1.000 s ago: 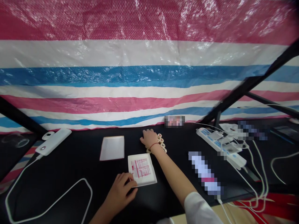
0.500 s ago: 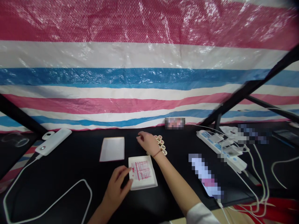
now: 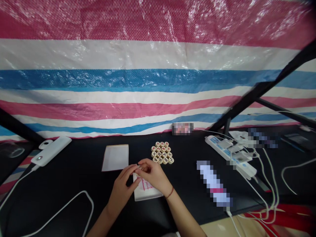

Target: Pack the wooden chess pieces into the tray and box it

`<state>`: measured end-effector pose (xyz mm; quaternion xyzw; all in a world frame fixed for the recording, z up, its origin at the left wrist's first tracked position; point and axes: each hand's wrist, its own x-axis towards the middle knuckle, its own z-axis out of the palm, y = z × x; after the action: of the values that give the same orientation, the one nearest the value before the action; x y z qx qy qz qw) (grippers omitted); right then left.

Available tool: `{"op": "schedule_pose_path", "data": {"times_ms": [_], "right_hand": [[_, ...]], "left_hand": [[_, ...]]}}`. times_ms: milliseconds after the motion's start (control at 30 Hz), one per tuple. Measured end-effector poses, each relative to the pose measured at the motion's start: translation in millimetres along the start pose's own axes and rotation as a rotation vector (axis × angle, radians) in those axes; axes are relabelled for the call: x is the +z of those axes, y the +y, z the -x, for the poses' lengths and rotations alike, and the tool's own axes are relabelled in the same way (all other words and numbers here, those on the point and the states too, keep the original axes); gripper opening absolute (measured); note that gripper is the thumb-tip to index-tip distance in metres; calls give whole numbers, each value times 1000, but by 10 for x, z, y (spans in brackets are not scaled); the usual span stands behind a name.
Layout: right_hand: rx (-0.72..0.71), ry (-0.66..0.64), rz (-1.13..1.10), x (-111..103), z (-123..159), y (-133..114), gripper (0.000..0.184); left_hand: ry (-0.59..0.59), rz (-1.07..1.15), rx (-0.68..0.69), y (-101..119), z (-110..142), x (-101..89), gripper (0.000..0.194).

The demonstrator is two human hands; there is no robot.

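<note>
My right hand (image 3: pixel 156 177) is over a shallow white box (image 3: pixel 148 198), its fingers curled into a pinch. Whatever those fingertips hold, if anything, is hidden. Beside it, at the box's upper left corner, my left hand (image 3: pixel 124 184) has thumb and index apart, the fingertips close to those of the right. Inside the box lies a folded sheet (image 3: pixel 145 185) with red lines, partly covered by my hands. Beyond the box, round xiangqi pieces (image 3: pixel 162 154) sit in neat rows, red characters at the back and black ones in front.
An upturned box lid (image 3: pixel 115 158) lies to the left. A white power bank (image 3: pixel 54 150) with a cable (image 3: pixel 74 197) is farther left. On the right are a blurred phone (image 3: pixel 214 184) and a power strip (image 3: pixel 229 156) with plugs. A striped tarp (image 3: pixel 138 108) hangs behind.
My right hand has left the xiangqi pieces and come back toward me over the box, uncovering the rows. My left hand has risen slightly to meet it.
</note>
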<state>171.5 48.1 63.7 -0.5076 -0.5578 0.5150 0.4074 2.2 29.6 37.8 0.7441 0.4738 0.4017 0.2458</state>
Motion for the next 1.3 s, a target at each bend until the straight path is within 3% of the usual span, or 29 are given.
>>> {"op": "schedule_pose_path", "data": {"times_ms": [233,500,733,1133,1300], "right_hand": [[2,-36,-34,8,79,-15,24],[33,69,32,-153,136,130,25],[76,97,-20,-208,224,262,27],[79,113,18,-210,270,304,24],[80,99,49,-188,274,293,22]], "left_hand": [[-72,-6,11,23,-26,17,30],[7,-105,24,-126,-75,-18,14],[-122,-398,41,-71,-109,63,10],[-216,-645,41,-14,-205,196,9],[-194,-713,39,-37,-222,211,32]]}}
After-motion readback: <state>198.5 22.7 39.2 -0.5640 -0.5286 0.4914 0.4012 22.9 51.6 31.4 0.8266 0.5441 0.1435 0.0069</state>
